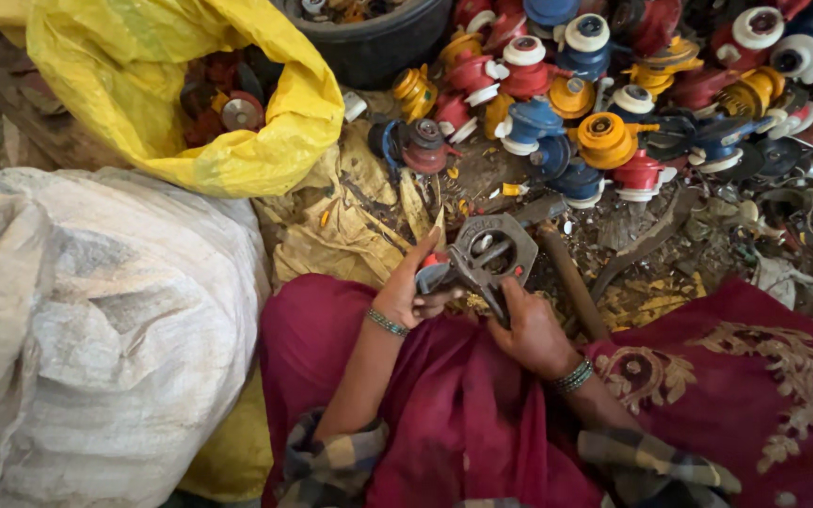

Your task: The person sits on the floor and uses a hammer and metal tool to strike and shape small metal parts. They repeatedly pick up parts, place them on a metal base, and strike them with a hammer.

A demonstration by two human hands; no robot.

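Workpiece: a grey metal ring-shaped housing with lugs (pixel 491 254) sits at the centre of the view, held above the lap and just short of the littered floor (pixel 632 249); a small red part shows at its 9 o'clock edge.
Left hand: the left hand (pixel 406 292) grips the housing from 8 o'clock, fingers closed around its lower-left rim, thumb raised along the edge; judged a steadying hold that keeps the opening facing up.
Right hand: the right hand (pixel 531 329) is at 5 o'clock of the housing, fingers closed on a thin dark tool or part reaching into the housing; what exactly it pinches cannot be told.
Lap: dark red cloth with gold embroidery (pixel 745 376) lies under both hands, apparently serving as a work surface.
Stock pile: a heap of red, blue and orange-yellow round plastic-and-metal fittings with white caps (pixel 604 94) lies at 12 to 2 o'clock, near the hands, likely kept within reach.
Yellow sack: an open yellow plastic bag (pixel 143 75) at 10 o'clock holds similar dark and red pieces, apart from the pile.
White sack: a full white woven sack (pixel 96 320) stands at 9 o'clock, touching the lap.
Loose tool: a wooden-looking handle (pixel 571 277) lies on the floor at 3 o'clock, just beside the right hand.
Tub: a dark round tub (pixel 378 42) at 12 o'clock holds small scrap.
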